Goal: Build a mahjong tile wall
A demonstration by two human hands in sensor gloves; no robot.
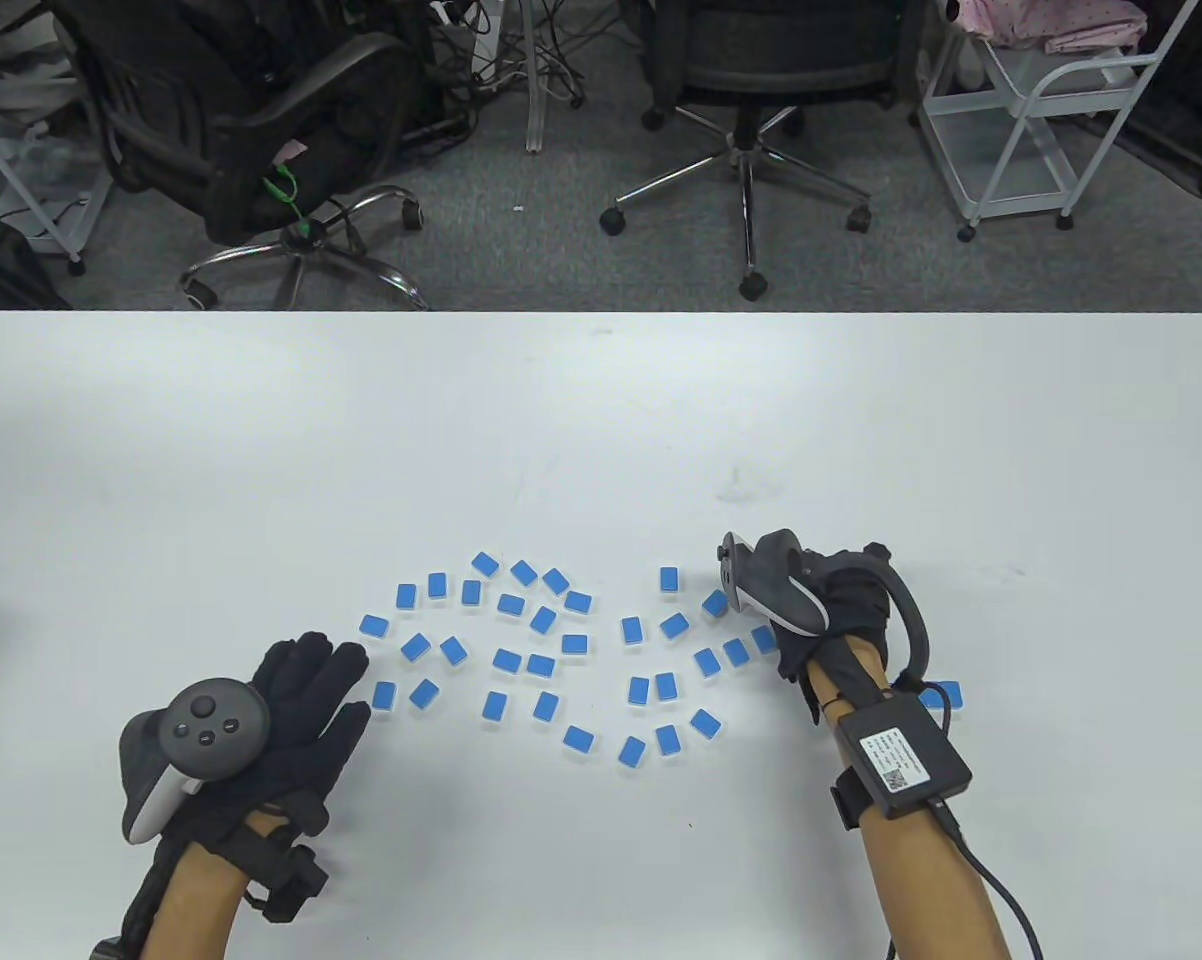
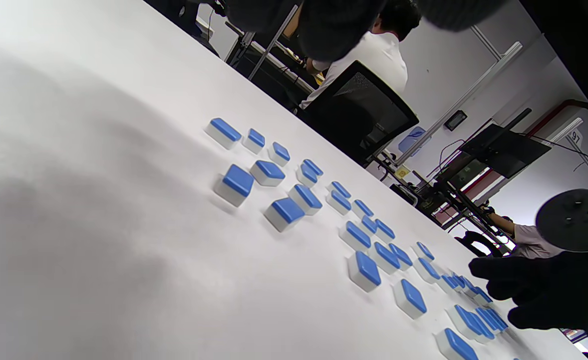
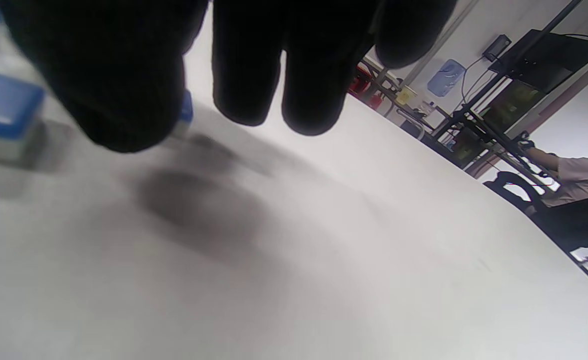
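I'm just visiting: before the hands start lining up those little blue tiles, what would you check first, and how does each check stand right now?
1. Tiles all blue side up, none stacked: ok.
2. Wall begun: not ok, tiles lie scattered.
3. Left hand free, fingers straight beside the tiles: ok.
4. Right hand free: cannot tell; the tracker hides its fingers from above.
5. Bare table behind the tiles for a row: ok.
6. Stray tile beside the right wrist: not ok, easily missed.
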